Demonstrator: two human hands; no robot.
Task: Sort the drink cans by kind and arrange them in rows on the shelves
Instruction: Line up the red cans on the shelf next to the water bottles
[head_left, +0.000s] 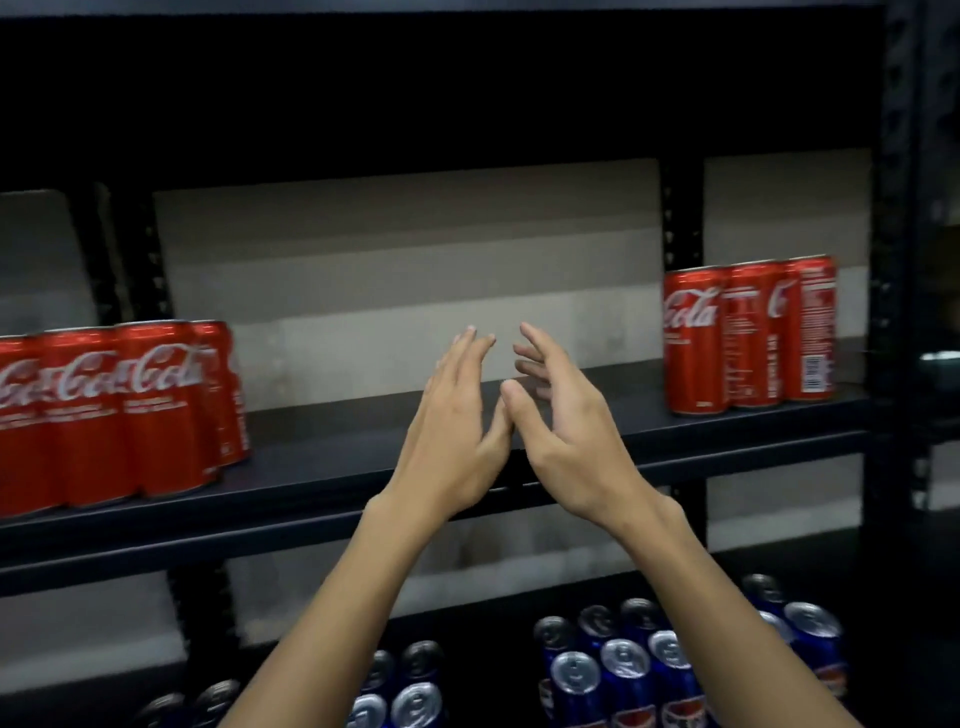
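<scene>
My left hand (454, 421) and my right hand (563, 431) reach side by side over the middle of the black shelf (332, 467), fingers straight or loosely spread, holding nothing. Their thumbs nearly touch. A group of red cola cans (119, 410) stands at the shelf's left end. A smaller group of red cola cans (750, 335) stands at its right end. On the lower shelf, blue cola cans (628, 670) stand in a cluster under my right arm, and more blue cans (410, 686) show between my forearms.
The black upright post (891, 312) of the rack bounds the shelf on the right. Another upright (680, 208) stands behind at the back. The upper shelf's dark underside (415, 93) hangs above. A grey wall (415, 291) backs the shelf.
</scene>
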